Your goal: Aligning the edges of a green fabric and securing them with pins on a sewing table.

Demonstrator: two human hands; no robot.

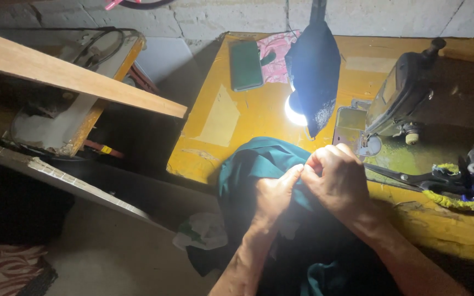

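1. A yellow wooden table (237, 118) fills the upper right, its flat painted top scuffed and chipped pale along the near edge.
2. A dark metal sewing machine (399, 101) stands on the table's right side, smooth and rounded, with a shiny plate at its base.
3. Teal cloth (259, 161), soft and heavily creased, lies bunched over the table's near edge and spills down toward my lap.
4. My right hand (338, 178) is curled almost into a fist, its fingertips pinching a fold of the cloth.
5. My left hand (272, 192) is also closed, thumb pressed to fingers on the same fold, touching the right hand.
6. A dark cloth shade (314, 66) hangs above a glowing round bulb (293, 112).
7. Dark metal scissors (412, 179) with yellow-wrapped handles lie right of my hands.
8. A flat green phone (246, 64) rests at the table's far side, beside a pink patterned cloth (278, 55).
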